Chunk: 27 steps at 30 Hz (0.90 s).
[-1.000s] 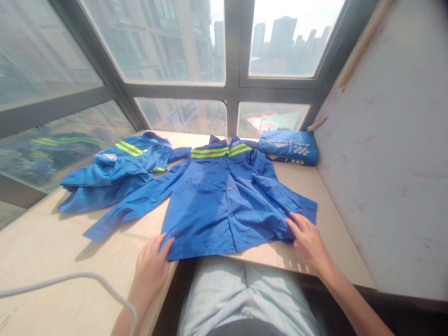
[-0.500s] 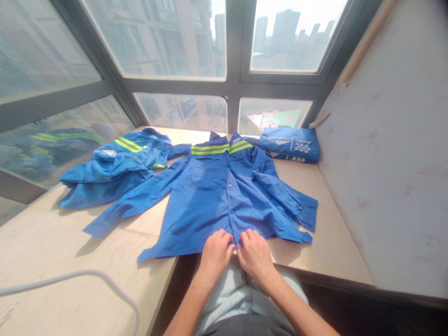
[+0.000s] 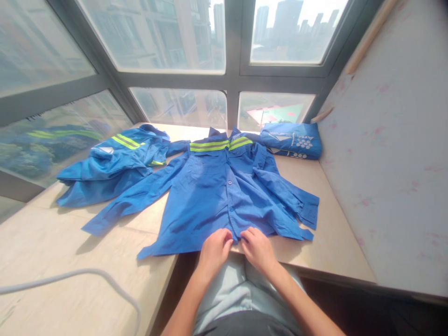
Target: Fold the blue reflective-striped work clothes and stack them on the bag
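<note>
A blue work shirt (image 3: 203, 191) with yellow-green reflective bands lies spread front up, its collar toward the window and its hem at the ledge's front edge. My left hand (image 3: 216, 247) pinches the hem just left of the button line. Close beside it, my right hand (image 3: 256, 246) grips the hem on the other side of the opening. The right sleeve in view (image 3: 290, 193) lies bent down along the body, while the left one (image 3: 136, 200) stretches out over the ledge.
A crumpled blue jacket (image 3: 115, 158) lies at the left by the window. Folded blue clothing (image 3: 292, 141) with white print sits at the back right. A grey cable (image 3: 70, 275) curves over the pale ledge (image 3: 332, 242). A patterned wall (image 3: 395, 186) stands at the right.
The view has tilted slightly. My hands remain at the hem on both sides of the opening, a little farther apart at the fingertips. The shirt lies almost as before.
</note>
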Tool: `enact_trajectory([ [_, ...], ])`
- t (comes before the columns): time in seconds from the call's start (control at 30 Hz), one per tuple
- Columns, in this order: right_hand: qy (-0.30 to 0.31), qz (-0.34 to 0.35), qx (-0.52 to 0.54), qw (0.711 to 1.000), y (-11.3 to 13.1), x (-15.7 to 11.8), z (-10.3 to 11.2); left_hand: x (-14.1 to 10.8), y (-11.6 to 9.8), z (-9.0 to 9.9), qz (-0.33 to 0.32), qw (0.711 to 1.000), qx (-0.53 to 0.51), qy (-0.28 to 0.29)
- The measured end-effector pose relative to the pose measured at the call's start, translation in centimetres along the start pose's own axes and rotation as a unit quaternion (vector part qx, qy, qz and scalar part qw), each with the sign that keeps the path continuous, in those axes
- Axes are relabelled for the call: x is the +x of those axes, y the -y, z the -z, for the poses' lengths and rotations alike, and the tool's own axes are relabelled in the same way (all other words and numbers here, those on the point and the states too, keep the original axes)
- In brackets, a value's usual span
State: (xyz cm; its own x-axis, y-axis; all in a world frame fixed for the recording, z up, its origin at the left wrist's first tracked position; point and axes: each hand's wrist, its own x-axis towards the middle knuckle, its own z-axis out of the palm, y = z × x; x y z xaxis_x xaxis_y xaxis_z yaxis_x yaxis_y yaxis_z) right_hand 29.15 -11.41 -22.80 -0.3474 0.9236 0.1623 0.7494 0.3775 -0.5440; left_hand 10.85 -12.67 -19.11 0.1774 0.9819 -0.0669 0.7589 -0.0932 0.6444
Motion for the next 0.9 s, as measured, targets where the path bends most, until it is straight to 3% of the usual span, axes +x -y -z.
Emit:
enact_trajectory([
  [0.17,-0.012,-0.091,0.192,0.977,-0.6,1.0,0.7,0.3,-0.8,0.0,-0.004,1.000,-0.025,-0.013],
  [0.37,0.000,-0.148,0.315,0.937,-0.6,1.5,0.5,0.5,-1.1,-0.6,-0.007,0.999,-0.012,-0.032],
  [0.63,0.012,-0.164,0.321,0.933,-0.6,1.8,-0.1,0.5,-1.1,-1.3,0.022,0.992,-0.089,-0.087],
  [0.9,-0.003,-0.157,0.257,0.954,0.1,1.7,0.4,0.2,-0.6,-2.0,0.028,0.985,-0.127,-0.111],
])
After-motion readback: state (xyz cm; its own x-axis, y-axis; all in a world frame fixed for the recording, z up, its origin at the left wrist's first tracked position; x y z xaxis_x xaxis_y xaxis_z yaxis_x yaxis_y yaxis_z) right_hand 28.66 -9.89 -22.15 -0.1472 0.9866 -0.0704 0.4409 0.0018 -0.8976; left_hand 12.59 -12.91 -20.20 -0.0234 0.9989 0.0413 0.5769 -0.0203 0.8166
